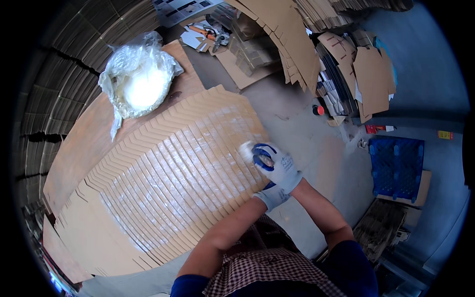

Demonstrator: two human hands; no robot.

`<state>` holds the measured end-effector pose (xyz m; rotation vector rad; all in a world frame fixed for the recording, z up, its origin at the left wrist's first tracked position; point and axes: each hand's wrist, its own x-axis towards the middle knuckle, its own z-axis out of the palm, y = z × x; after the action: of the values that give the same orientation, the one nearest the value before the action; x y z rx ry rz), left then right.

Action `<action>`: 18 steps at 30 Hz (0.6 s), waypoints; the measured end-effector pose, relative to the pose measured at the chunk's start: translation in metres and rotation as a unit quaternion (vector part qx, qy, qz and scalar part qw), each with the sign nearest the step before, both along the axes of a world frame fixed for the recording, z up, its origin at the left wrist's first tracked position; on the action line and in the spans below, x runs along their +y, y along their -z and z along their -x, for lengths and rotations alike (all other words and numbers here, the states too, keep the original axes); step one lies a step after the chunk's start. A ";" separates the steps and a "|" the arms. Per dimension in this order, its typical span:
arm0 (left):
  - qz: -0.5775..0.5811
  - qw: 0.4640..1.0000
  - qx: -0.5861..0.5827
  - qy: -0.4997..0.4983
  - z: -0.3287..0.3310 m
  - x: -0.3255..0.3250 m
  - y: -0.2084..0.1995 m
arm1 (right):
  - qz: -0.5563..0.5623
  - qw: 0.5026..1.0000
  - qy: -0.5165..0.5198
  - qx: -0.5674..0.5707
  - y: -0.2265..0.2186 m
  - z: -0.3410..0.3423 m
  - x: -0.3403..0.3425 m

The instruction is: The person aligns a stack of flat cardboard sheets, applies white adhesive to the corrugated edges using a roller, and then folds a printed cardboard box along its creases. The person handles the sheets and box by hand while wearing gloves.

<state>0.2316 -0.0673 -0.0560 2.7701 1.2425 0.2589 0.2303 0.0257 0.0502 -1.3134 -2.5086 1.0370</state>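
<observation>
Fanned cardboard sheets [94,242] overlap in a long row of steps across the table, with a wet, shiny white coating over their middle strips. My right hand [284,168], in a white glove with blue fingertips, is closed round a brush [246,151]. Its pale bristles are blurred and lie at the right end of the coated strips. Just below it, my left hand [273,198], gloved alike, is at the sheets' near right edge; its fingers are mostly hidden. Beyond the sheets stands a plastic-lined basin [121,94] of white paste-like liquid.
The brown tabletop [74,153] extends beyond the sheets. Stacks of flat cardboard [59,94] line the left side, with more cardboard [373,79] at the far right. A blue plastic pallet [396,168] leans at the right wall. A small red-topped container [318,110] stands on the floor.
</observation>
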 end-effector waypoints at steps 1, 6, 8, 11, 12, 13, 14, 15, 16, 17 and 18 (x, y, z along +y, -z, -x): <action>-0.007 1.000 0.002 -0.003 -0.001 -0.003 0.004 | -0.060 0.997 -0.012 -0.039 -0.005 0.009 0.002; -0.036 0.999 0.007 -0.009 -0.008 -0.010 0.020 | -0.042 0.995 -0.009 0.090 -0.021 0.044 0.000; -0.047 0.999 0.007 -0.007 -0.014 -0.012 0.023 | -0.072 0.995 -0.020 0.060 -0.015 0.051 0.006; -0.111 0.993 0.046 -0.017 -0.019 -0.018 0.041 | -0.133 0.991 -0.007 -0.033 -0.004 0.053 0.019; -0.144 0.987 0.067 -0.023 -0.022 -0.022 0.048 | -0.100 0.995 0.013 0.020 -0.009 0.055 0.017; -0.205 0.972 0.109 -0.040 -0.027 -0.023 0.059 | -0.070 0.994 0.028 0.078 -0.015 0.058 0.018; -0.260 0.952 0.150 -0.060 -0.032 -0.027 0.069 | -0.037 0.990 0.046 0.131 -0.018 0.060 0.016; -0.329 0.920 0.203 -0.070 -0.034 -0.031 0.080 | -0.022 0.987 0.034 0.156 -0.014 0.064 0.013; -0.211 0.970 0.086 -0.084 -0.034 -0.031 0.081 | -0.035 0.989 0.012 0.140 -0.007 0.066 0.013; -0.104 0.989 -0.051 -0.095 -0.028 -0.026 0.067 | -0.052 0.991 -0.003 0.119 0.000 0.064 0.016; 0.079 0.974 -0.201 -0.074 -0.025 -0.024 0.049 | -0.070 0.992 -0.018 0.099 0.004 0.062 0.018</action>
<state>0.2562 -0.0916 -0.1047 2.3369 1.2920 0.6632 0.1685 0.0436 0.0467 -1.0754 -2.4151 0.9287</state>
